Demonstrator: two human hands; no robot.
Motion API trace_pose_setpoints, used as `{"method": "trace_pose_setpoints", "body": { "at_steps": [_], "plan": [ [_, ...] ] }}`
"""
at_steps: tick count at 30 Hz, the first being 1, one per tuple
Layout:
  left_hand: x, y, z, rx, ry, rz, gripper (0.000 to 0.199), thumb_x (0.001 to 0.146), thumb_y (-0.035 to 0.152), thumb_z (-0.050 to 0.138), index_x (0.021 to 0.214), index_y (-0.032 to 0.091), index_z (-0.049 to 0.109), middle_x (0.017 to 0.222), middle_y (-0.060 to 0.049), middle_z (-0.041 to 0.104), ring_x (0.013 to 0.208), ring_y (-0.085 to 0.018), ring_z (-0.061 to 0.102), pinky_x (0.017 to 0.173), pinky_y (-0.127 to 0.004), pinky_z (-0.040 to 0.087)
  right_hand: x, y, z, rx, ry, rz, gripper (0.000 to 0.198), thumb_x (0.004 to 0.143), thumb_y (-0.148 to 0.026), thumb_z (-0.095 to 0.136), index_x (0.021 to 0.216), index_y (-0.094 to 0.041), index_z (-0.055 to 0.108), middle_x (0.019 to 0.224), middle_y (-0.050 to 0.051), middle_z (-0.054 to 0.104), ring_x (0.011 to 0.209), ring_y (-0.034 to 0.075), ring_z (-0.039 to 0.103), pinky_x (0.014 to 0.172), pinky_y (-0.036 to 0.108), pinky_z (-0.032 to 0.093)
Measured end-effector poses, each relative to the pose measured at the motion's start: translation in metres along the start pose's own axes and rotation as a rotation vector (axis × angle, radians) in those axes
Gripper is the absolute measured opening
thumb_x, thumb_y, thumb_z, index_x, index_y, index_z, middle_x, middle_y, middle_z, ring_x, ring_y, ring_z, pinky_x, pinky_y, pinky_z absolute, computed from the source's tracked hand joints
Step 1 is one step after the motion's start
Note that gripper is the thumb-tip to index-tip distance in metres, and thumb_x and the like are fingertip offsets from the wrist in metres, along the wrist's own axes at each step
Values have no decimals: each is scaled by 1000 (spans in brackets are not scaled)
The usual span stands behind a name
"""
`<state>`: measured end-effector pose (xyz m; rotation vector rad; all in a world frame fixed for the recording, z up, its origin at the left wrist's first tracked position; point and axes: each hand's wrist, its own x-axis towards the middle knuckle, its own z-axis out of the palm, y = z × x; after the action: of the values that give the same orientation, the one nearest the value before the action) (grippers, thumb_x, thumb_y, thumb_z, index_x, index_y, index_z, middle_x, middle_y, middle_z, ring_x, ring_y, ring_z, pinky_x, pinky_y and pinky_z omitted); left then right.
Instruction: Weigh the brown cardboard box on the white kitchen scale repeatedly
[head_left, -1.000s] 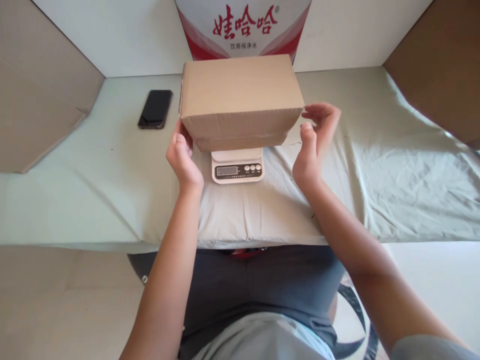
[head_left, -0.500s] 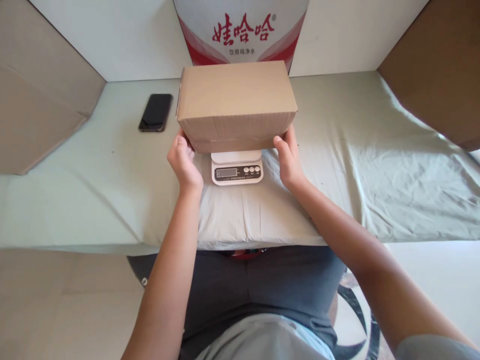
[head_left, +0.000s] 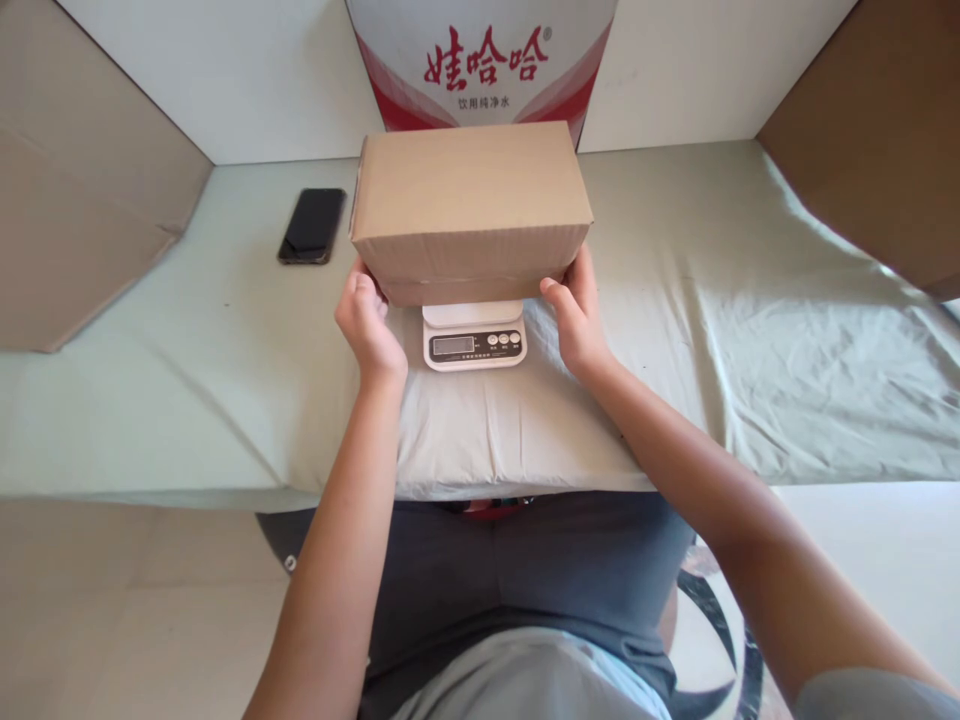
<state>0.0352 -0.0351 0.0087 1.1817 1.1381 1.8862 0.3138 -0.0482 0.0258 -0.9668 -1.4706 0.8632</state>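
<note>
A brown cardboard box point(head_left: 472, 180) sits on or just above a white digital kitchen scale point(head_left: 475, 348); whether it rests on the platform I cannot tell. At the box's lower left corner is my left hand point(head_left: 369, 320), its fingers curled round the side and partly hidden. My right hand point(head_left: 576, 312) grips the lower right corner, thumb on the front face and fingers out of sight behind. The scale's front panel shows its display and three buttons, with the digits too faint to read. Most of the platform is covered by the box.
A black phone point(head_left: 312, 226) lies left of the box on the pale green cloth point(head_left: 675, 300). Behind stands a white and red carton point(head_left: 487, 60) with Chinese lettering. Large cardboard panels point(head_left: 82, 180) flank the left side, and another brown panel point(head_left: 877, 140) stands at the right.
The box and my right hand have shifted very slightly left. Both hands keep their hold on the box, and the faint marks on the scale's display look different.
</note>
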Motion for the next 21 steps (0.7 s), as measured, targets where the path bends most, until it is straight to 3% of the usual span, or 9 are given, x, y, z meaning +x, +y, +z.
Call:
{"method": "trace_pose_setpoints", "body": {
  "at_steps": [4,10,16,21],
  "plan": [
    [-1,1,0,-18,-13,-5,87,98,93,64,149,23,78,155,-15,74,155,-34,66,127,-45,57,3,4,-2,-4,13,-38,85,99,-86,60,169,-42,45,183,6,54,176,41,45,148,71,42],
    [-3,5,5,-6,55,-5,87,94,93,68,138,20,82,136,-15,80,133,-30,76,112,-38,63,5,10,-4,-29,36,-55,86,99,-87,59,170,-40,45,184,7,54,175,41,46,147,71,43],
    [0,0,1,24,6,-11,90,94,97,65,143,23,81,143,-14,79,143,-32,73,119,-39,60,4,8,-5,-47,0,-69,85,101,-87,57,171,-40,44,183,7,54,175,40,46,147,70,43],
    [-1,2,2,8,29,-10,89,93,95,67,142,23,82,144,-14,79,141,-32,75,119,-40,61,3,-6,-2,-33,13,-8,84,97,-90,59,165,-40,52,180,6,59,174,40,48,148,68,43]
  ]
}}
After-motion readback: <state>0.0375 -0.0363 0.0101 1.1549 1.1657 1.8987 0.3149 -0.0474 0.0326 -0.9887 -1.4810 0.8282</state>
